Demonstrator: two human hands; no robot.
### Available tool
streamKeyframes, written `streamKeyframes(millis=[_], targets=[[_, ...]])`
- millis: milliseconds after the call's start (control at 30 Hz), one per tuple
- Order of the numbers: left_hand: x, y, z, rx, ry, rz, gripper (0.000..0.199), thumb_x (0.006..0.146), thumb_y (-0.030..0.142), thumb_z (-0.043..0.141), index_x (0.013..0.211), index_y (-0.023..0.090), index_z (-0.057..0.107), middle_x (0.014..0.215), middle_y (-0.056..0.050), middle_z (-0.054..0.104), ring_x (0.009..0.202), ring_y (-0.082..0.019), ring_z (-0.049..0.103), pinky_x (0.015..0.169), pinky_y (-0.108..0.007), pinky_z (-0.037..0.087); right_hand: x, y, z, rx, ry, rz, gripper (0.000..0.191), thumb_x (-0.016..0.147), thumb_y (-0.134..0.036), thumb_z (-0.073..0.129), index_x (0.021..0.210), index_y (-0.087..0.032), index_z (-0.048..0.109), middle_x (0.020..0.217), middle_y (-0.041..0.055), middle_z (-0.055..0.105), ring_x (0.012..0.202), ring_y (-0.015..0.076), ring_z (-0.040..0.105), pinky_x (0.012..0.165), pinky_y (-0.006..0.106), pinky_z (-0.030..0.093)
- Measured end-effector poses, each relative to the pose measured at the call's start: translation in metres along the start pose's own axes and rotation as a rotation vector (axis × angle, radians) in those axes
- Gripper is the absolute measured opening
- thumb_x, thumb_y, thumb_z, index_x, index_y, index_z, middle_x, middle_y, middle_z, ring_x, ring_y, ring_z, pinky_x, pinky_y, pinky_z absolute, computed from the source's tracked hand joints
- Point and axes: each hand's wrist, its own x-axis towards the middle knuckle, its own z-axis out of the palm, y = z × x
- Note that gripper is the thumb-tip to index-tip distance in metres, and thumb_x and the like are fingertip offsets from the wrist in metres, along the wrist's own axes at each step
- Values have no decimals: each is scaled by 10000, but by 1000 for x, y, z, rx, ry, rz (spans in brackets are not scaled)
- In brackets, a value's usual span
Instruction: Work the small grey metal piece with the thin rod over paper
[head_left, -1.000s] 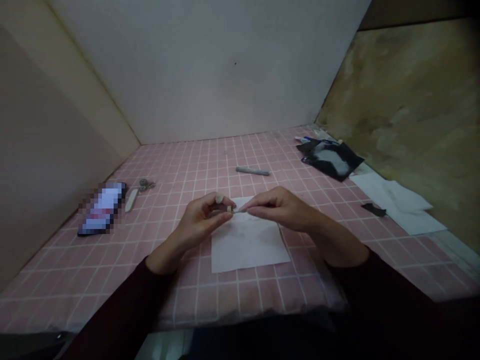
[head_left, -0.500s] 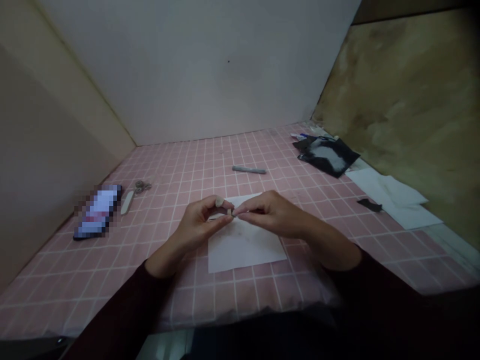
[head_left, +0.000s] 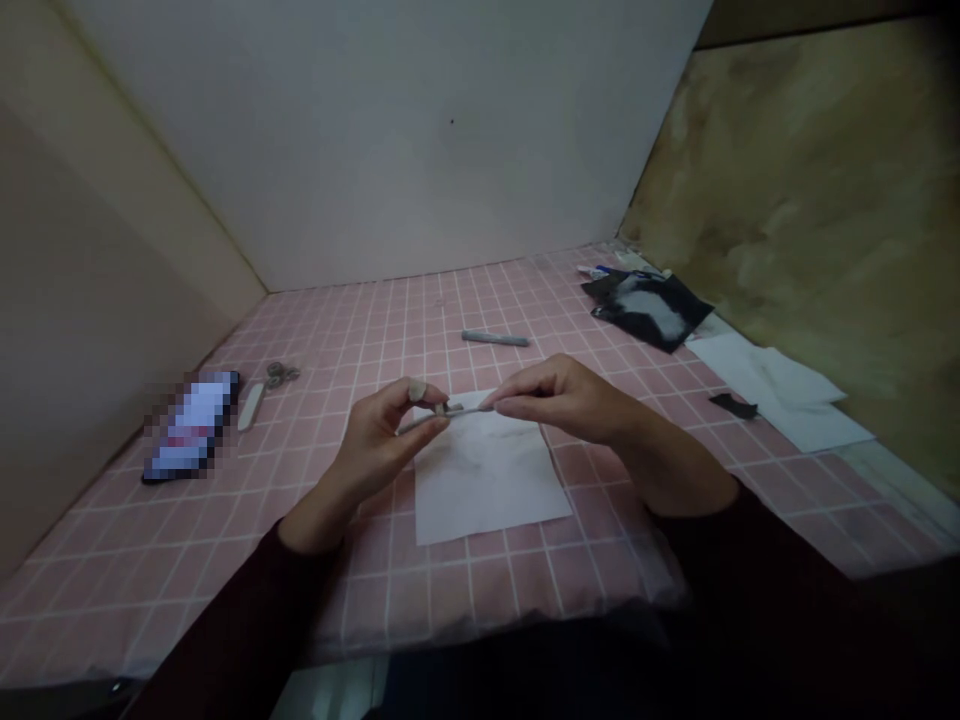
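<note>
The left hand (head_left: 377,445) and the right hand (head_left: 559,393) are raised in dark sleeves (head_left: 247,610), palms turned inward and fingertips close together above a white paper sheet (head_left: 487,490). Both hands are closed on one thin grey rod (head_left: 450,413): the left fingers pinch it near its middle, and the right fingertips grip its right end. It lies almost level over the sheet's far edge, with a small pale lump on it by the left fingers. Past the sheet lies one thicker grey stick (head_left: 495,338). Left of the sheet are one pixelated phone (head_left: 191,425), one pair of scissors (head_left: 281,375) and one pale nail file (head_left: 251,407). Right of it are one black packet (head_left: 649,308), white papers (head_left: 780,390) and one black scrap (head_left: 733,405).
</note>
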Motion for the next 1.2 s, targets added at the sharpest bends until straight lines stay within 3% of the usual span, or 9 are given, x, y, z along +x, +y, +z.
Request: streamKeyframes(millis=[167,300,400,600,800,933,1067,1200], targets=[[-1,2,2,103,-48,51,166,846,256,742,997,209,691,988,-71,713,934,-211,674,862,-358,542,1,1,3,80,-50,8,222,880,-309,643,947,-160,793,801,31,705,739,134,587,687,276,443],[0,4,0,138,16,88,154,854,255,732,991,205,683,991,-75,719,968,-224,675,929,-393,532,0,0,-1,116,-2,63,237,861,-363,681,925,-164,794,752,18,674,684,119,549,628,265,400],[0,7,0,205,-27,138,149,861,250,720,999,212,678,976,-66,726,941,-217,683,921,-390,538,1,-1,0,163,-31,64,231,844,-349,687,922,-158,792,775,20,676,694,115,537,630,263,385],[1,9,0,255,17,177,132,871,252,708,994,212,683,976,-63,732,948,-223,690,1051,-468,480,0,-2,1,199,2,148,274,835,-392,698,914,-146,790,579,-43,461,541,70,346,523,248,233],[2,13,2,264,-23,270,127,857,210,710,979,221,676,940,-44,742,896,-203,702,1077,-471,471,3,3,5,311,-20,216,285,791,-397,726,895,-137,779,557,-57,416,518,61,303,494,237,210],[2,13,0,266,14,253,134,865,189,708,992,213,673,963,-50,724,934,-197,695,1081,-454,468,5,6,4,320,18,213,258,780,-381,744,881,-146,781,567,-49,450,529,57,317,492,228,216],[2,12,-1,273,-51,273,132,864,192,708,988,214,670,944,-43,734,902,-194,698,1050,-442,488,4,4,6,288,-41,191,290,813,-411,709,907,-146,781,568,-59,421,528,60,313,491,230,218],[2,10,-4,273,5,191,122,860,210,716,976,210,682,969,-54,732,937,-208,694,1036,-437,490,2,3,2,192,1,126,287,835,-398,707,929,-138,787,575,-51,454,542,64,349,507,238,229]])
